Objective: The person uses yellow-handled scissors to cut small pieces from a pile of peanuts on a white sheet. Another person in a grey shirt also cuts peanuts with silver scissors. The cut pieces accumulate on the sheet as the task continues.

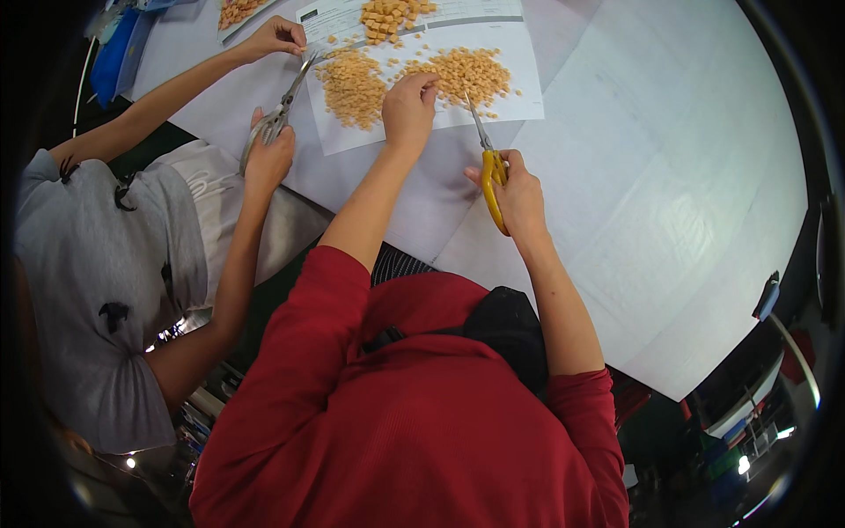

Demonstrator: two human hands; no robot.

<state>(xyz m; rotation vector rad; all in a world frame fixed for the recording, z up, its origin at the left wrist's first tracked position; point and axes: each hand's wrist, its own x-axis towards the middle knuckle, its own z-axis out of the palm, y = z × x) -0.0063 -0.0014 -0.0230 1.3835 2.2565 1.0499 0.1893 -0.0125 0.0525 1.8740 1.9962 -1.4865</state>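
Yellow-handled scissors (488,185), pointing to eleven o'clock, tip at the lower edge of an orange-piece heap (475,75). The right hand (521,195) has its grip closed round the handles, presumably to steer the blades. The left hand (410,106), at the heap's eight o'clock, curls its fingers; whether they pinch a piece cannot be told. White paper (526,55) probably keeps pieces off the surface (669,176). At ten o'clock, a co-worker's scissors (280,114) limit room.

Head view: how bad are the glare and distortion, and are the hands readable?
In the head view, pale glare washes the tabletop at right; its right edge bows and the corners go black; the right hand and yellow scissors read clearly, but whether the left hand pinches anything is too small to tell.
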